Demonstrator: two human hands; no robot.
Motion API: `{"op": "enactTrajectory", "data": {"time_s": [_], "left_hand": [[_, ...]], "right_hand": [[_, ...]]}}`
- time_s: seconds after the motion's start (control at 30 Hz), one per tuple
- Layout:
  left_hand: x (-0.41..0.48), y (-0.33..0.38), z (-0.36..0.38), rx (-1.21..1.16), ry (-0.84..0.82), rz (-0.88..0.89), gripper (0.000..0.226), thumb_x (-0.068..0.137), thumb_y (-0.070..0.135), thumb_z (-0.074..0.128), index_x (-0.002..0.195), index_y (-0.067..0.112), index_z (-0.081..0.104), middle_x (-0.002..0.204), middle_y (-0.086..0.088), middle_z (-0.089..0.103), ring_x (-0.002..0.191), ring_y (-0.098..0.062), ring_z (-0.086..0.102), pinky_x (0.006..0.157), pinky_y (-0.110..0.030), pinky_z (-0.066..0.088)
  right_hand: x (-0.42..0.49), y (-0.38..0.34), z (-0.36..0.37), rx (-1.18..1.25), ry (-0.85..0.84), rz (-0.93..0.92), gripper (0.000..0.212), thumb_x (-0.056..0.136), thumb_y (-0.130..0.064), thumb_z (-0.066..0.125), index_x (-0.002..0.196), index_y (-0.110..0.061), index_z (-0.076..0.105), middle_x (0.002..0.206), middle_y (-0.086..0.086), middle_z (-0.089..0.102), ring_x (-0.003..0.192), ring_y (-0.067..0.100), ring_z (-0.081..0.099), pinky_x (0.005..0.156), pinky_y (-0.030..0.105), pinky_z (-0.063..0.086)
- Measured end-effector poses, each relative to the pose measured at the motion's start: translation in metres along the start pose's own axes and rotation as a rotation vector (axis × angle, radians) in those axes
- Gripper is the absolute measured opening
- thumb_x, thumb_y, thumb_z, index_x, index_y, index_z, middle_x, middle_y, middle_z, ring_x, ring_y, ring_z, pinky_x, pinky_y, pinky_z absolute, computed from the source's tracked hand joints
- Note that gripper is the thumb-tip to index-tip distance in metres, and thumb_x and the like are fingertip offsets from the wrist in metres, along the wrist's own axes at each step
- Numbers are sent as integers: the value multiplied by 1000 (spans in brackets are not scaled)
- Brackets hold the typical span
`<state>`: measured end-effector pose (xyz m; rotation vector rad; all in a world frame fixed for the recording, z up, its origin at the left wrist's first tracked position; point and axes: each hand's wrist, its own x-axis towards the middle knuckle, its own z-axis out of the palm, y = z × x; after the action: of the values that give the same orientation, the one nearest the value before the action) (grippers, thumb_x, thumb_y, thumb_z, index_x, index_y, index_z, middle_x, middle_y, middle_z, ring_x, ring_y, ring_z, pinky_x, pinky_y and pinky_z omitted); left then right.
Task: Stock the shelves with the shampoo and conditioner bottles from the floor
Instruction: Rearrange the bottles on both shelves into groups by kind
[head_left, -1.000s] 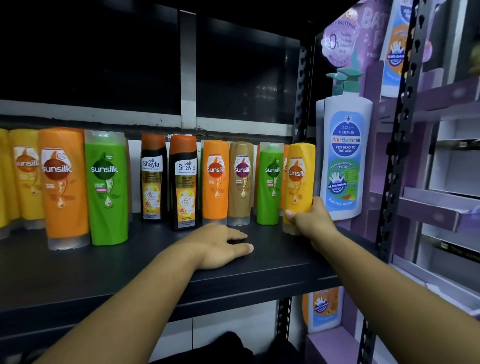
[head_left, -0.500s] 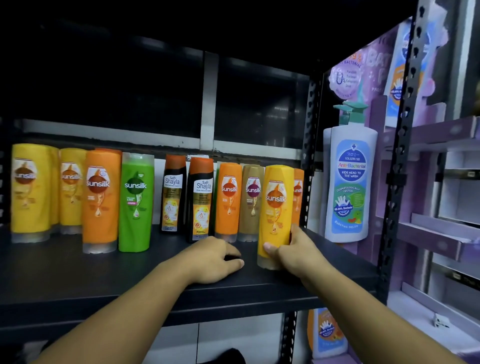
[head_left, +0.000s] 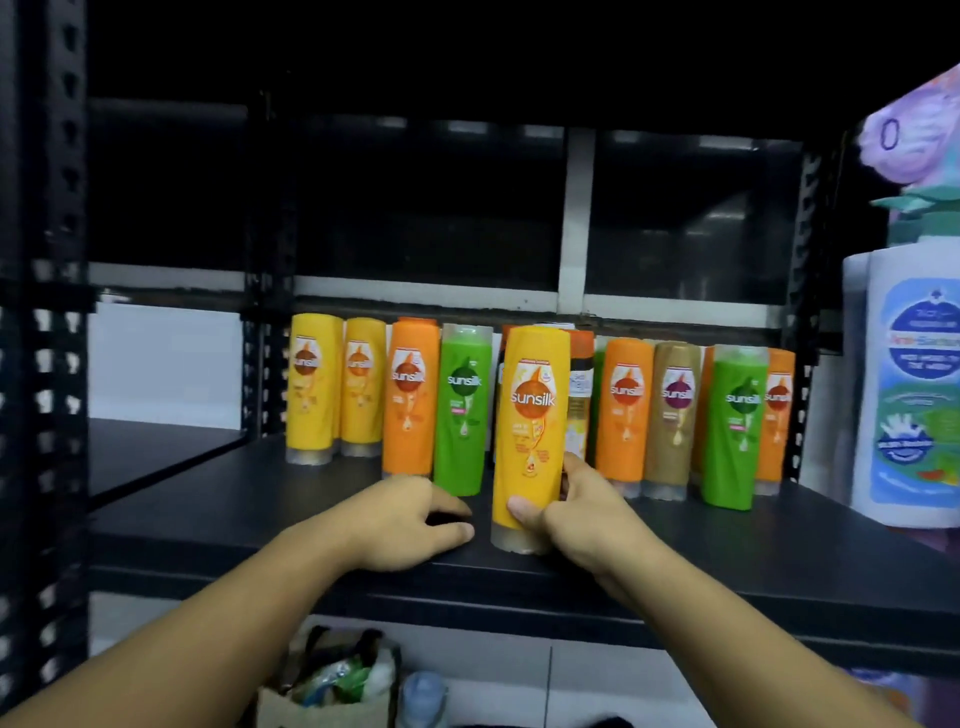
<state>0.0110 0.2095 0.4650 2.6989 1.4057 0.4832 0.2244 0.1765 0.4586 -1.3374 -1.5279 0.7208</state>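
A yellow Sunsilk bottle (head_left: 530, 415) stands cap-down near the front of the black shelf (head_left: 260, 499). My right hand (head_left: 576, 509) grips its lower part, thumb on the front and fingers round the right side. My left hand (head_left: 410, 519) rests on the shelf just left of the bottle, fingers loosely curled, holding nothing. Behind, a row of bottles stands upright: two yellow ones (head_left: 332, 389), an orange one (head_left: 410, 400), a green one (head_left: 462, 410), then orange (head_left: 623, 410), brown (head_left: 672, 415), green (head_left: 732, 426) and orange (head_left: 776, 415) further right. A dark bottle (head_left: 579, 395) is partly hidden behind the held one.
A large white pump bottle (head_left: 914, 384) stands at the right beside the rack's upright post (head_left: 802, 312). The left post (head_left: 47, 312) frames the shelf. Below the shelf a box of mixed items (head_left: 332, 675) sits on the tiled floor.
My right hand has slid the yellow bottle leftward along the shelf front, from the right end of the row to its middle. My left hand has stayed resting on the shelf.
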Motion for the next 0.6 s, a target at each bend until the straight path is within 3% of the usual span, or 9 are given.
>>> {"op": "enactTrajectory", "data": {"time_s": [0.17, 0.33, 0.47, 0.6], "left_hand": [[-35, -52, -21, 22, 6, -103, 37, 98, 52, 54, 126, 34, 70, 126, 18, 69, 109, -1, 62, 99, -34, 51], [-57, -100, -37, 73, 38, -206, 34, 99, 48, 55, 123, 32, 72, 123, 20, 69, 106, 2, 62, 97, -26, 50], [-62, -136, -45, 61, 87, -317, 32, 97, 49, 56, 119, 33, 73, 119, 20, 70, 103, 0, 62, 97, -29, 51], [-58, -158, -48, 35, 162, -394, 28, 98, 45, 59, 117, 31, 74, 117, 14, 71, 104, -6, 62, 95, -29, 51]], "right_hand": [[15, -23, 64, -4, -71, -25, 53, 82, -29, 83, 127, -32, 53, 119, -8, 68, 109, 17, 64, 102, 44, 52], [30, -42, 123, 4, -105, -66, 52, 83, -28, 82, 124, -30, 52, 120, -5, 66, 109, 20, 63, 102, 43, 51], [46, -53, 160, -21, -89, -99, 48, 84, -29, 81, 118, -32, 48, 119, -4, 62, 109, 21, 59, 97, 36, 49], [69, -61, 185, -66, -47, -63, 53, 85, -30, 80, 127, -26, 49, 123, 0, 60, 113, 25, 58, 94, 36, 47]]}}
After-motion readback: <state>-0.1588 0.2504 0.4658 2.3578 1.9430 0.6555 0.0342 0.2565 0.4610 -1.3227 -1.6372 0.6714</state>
